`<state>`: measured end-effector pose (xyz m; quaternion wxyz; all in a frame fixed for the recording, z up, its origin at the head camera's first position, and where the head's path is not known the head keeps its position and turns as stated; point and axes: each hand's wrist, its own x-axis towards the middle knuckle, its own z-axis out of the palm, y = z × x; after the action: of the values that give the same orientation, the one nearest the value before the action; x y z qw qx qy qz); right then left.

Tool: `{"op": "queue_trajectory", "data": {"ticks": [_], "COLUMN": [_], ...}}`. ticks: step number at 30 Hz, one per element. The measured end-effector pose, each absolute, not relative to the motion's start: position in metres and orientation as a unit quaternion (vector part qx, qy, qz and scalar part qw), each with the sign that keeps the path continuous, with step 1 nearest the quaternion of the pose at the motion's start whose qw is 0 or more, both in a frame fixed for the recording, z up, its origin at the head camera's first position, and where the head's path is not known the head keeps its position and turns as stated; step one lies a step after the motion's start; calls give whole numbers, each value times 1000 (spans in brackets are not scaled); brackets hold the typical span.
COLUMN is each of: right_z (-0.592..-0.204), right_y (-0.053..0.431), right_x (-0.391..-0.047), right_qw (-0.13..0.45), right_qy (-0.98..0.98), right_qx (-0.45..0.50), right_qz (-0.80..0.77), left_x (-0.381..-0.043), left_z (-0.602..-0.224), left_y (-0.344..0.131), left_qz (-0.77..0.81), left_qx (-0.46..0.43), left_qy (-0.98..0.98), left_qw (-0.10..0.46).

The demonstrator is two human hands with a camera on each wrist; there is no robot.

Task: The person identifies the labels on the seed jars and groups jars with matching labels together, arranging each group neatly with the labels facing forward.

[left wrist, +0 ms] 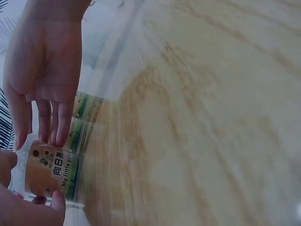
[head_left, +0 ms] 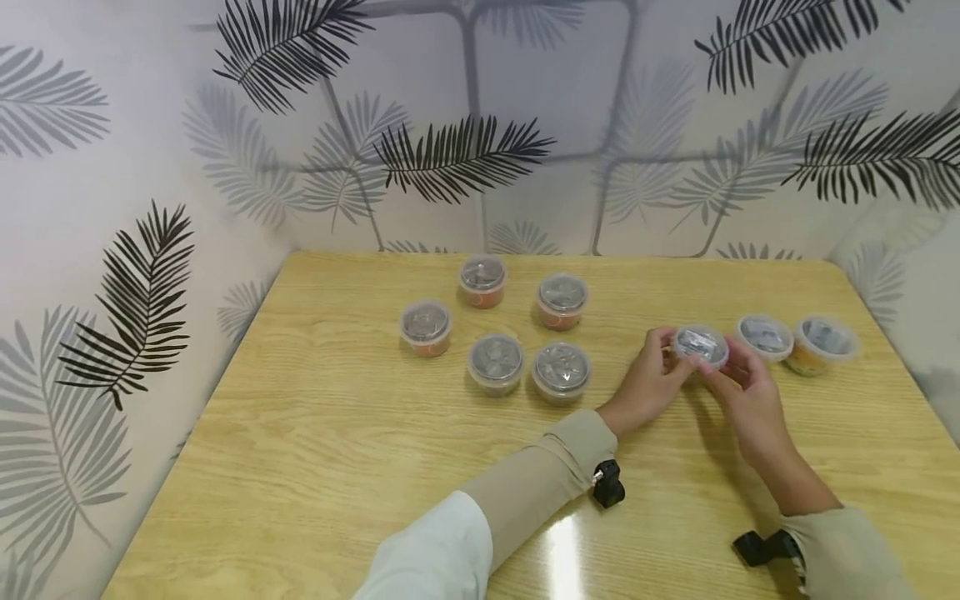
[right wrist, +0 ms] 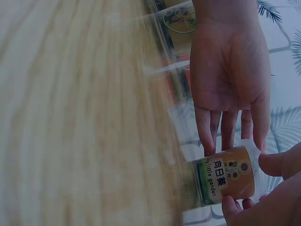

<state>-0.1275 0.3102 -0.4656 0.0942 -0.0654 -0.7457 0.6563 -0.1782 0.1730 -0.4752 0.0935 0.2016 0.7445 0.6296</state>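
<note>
Between both hands, at the right side of the table, is a small lidded plastic cup [head_left: 701, 347]. My left hand [head_left: 651, 380] grips it from the left, and my right hand [head_left: 752, 402] holds it from the right, thumbs close together at the near side of the lid. Both wrist views show the cup's label [left wrist: 47, 170], orange and green, with the words "My little garden" [right wrist: 214, 181]. Just right of the hands stand two similar cups, one [head_left: 764, 335] near the right fingers and another [head_left: 822, 340] beyond it.
Left of the hands stand several more lidded cups, in two loose groups: two nearer ones [head_left: 496, 363] [head_left: 562, 371] with pale sides, and reddish ones [head_left: 425, 327] farther back. The wooden table [head_left: 315, 467] meets a leaf-patterned wall covering [head_left: 525, 208] at the back.
</note>
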Motion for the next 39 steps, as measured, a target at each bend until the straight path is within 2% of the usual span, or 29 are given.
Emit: {"op": "queue_trajectory", "data": {"ticks": [30, 34, 39], "right_z": [-463, -461, -457], "right_y": [313, 313, 310], "right_x": [-135, -134, -126], "right_qw": [126, 132, 150], "right_qy": [-798, -791, -794], "right_qx": [-112, -122, -177], "right_qz": [579, 585, 563], "left_x": [-193, -189, -177], "left_z": [-480, -479, -469], "left_y": [192, 192, 186], "left_qz": [611, 608, 566], "left_qx": [213, 213, 216], "left_qy": [759, 762, 793], "left_qw": [66, 65, 61]}}
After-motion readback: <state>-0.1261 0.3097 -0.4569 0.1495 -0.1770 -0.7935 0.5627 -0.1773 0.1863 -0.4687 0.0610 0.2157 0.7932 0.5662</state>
